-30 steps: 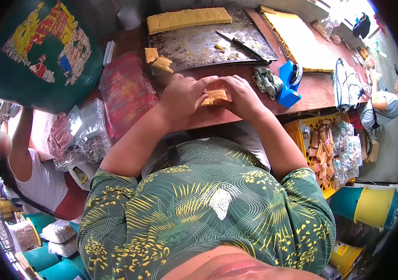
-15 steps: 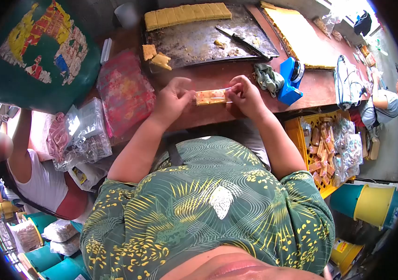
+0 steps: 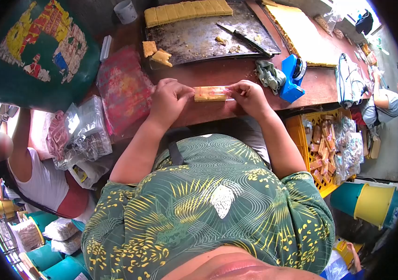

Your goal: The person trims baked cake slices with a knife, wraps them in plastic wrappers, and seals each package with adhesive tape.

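A slice of yellow cake in a clear plastic wrapper [image 3: 209, 94] is held level between my hands, above the front of the table. My left hand [image 3: 170, 99] pinches its left end between thumb and fingers. At the other end, my right hand [image 3: 251, 97] grips the loose clear plastic that extends past the cake. Beyond my hands lies a dark baking tray [image 3: 189, 44] with a row of cut cake slices [image 3: 187, 13] along its back. A knife [image 3: 243, 39] rests on the tray, and broken cake pieces [image 3: 161, 57] sit at its left corner.
Right of my hands are a crumpled cloth [image 3: 270, 76] and a blue tape dispenser [image 3: 294, 80]. A yellow crate [image 3: 297, 135] holds several wrapped slices. Plastic bags [image 3: 87, 128] and a large green bin [image 3: 3, 84] stand left. A person [image 3: 45, 182] is at the left.
My right fingers have shifted outward along the wrapper, showing more clear plastic at that end. The wrapped slice has turned slightly. A person's hand has appeared at the lower right.
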Motion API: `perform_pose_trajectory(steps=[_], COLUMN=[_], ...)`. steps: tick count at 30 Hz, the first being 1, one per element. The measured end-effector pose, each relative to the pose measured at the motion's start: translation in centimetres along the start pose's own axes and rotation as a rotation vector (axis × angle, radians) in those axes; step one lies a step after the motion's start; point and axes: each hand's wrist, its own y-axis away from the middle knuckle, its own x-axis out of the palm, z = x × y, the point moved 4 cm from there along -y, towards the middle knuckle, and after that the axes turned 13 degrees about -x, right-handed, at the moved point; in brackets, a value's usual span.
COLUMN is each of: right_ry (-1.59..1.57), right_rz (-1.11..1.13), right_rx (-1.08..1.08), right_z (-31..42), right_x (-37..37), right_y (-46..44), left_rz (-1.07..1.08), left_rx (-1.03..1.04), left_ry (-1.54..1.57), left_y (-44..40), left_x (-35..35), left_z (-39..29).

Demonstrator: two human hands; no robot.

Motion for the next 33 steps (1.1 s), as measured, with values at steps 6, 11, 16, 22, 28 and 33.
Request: perform_pose_trajectory(steps=[6,11,16,22,28,33], right_ry=[0.435,0.486,0.661,0.662,0.855,0.775], right_rz=[0.022,-0.086,0.147,0.226,0.037,0.116], right_rx=[-0.287,-0.275,-0.357,-0.316,-0.372,-0.287], right_z=[-1.3,0.0,1.3,1.1,2.6,3.6], right_x=[-0.8,-0.5,0.8,0.4,1.5,3.7], right_y=[0.4,-0.3,1.9,1.1,2.2,5.6], left_rz=[0.099,0.096,0.196,0.415,0.108,0.194], left_rx=[-0.085,-0.114,0.083,0.060,0.174,-0.249], left_ry=[0.003,-0.085,-0.302,-0.470,-0.437,0.406], left_y=[0.5,-0.7,1.1,-0.3,0.6,0.1], left_x=[0.8,1.3,0.6,1.0,1.9,5.2], left_z=[1.5,1.2,-1.0,-1.0,-1.5,-0.9])
